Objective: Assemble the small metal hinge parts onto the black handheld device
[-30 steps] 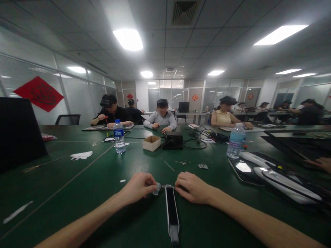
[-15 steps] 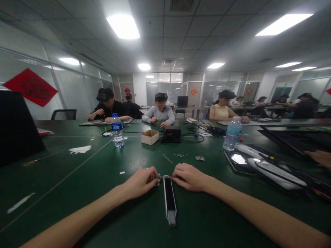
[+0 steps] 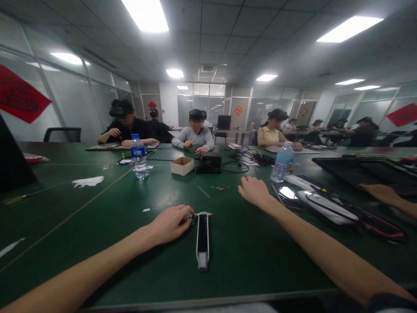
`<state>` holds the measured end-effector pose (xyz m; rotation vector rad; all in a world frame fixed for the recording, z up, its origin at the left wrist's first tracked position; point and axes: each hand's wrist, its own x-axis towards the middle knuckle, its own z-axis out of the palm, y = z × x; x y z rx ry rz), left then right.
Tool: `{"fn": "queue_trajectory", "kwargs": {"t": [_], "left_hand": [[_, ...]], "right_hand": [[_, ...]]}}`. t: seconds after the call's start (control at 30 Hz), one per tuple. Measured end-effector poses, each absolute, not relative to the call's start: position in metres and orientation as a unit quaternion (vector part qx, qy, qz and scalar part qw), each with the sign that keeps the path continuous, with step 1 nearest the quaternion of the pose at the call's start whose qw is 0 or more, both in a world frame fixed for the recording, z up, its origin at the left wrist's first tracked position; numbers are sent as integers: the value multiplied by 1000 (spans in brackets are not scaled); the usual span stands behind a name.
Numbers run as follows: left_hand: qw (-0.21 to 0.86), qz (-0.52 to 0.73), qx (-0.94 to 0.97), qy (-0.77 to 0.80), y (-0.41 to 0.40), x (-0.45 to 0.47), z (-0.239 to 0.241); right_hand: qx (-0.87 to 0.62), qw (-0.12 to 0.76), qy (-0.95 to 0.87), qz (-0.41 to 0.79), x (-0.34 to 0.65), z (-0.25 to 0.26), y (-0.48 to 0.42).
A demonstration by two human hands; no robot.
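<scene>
My left hand (image 3: 171, 224) is closed, its thumb and fingers pinching a small silver metal bracket (image 3: 190, 217). The bracket sits beside the far end of a long, narrow black device with a white frame (image 3: 203, 239), which lies lengthwise on the green table. A thin metal rod crosses the device at that far end. Off to the right and farther out, my right hand (image 3: 256, 191) rests low at the tabletop with its fingers curled down. What lies under those fingertips is hidden. Several tiny metal parts (image 3: 220, 188) are scattered left of this hand.
A small open cardboard box (image 3: 182, 166) and a black box (image 3: 209, 162) with cables stand farther back. Water bottles stand left (image 3: 140, 158) and right (image 3: 282, 163). White-and-black equipment (image 3: 327, 208) lies at right, near another person's hand (image 3: 379, 193). Co-workers sit across the table.
My right hand has left the device's far end and moved forward and right, over the spot where a small metal piece lay. My left hand stays at the device. The view has tilted down slightly.
</scene>
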<state>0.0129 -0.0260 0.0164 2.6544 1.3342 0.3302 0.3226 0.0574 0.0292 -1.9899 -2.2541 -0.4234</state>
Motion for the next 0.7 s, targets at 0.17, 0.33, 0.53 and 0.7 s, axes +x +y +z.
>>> {"fn": "queue_trajectory", "kwargs": {"t": [0.17,0.33,0.53,0.7], "left_hand": [[68,127,887,438,-22,12,9],[61,147,880,447,-21,11,6],[70,157,877,448,-21,12,5],[75,154,877,450,-22,13,7]], "right_hand": [[-695,11,-717,-44,336,18,69],[-682,23,-731,-15,336,14,71],[-669,39,-742,5,333,14,73],[-580,72,-811,29,324,18,64]]}}
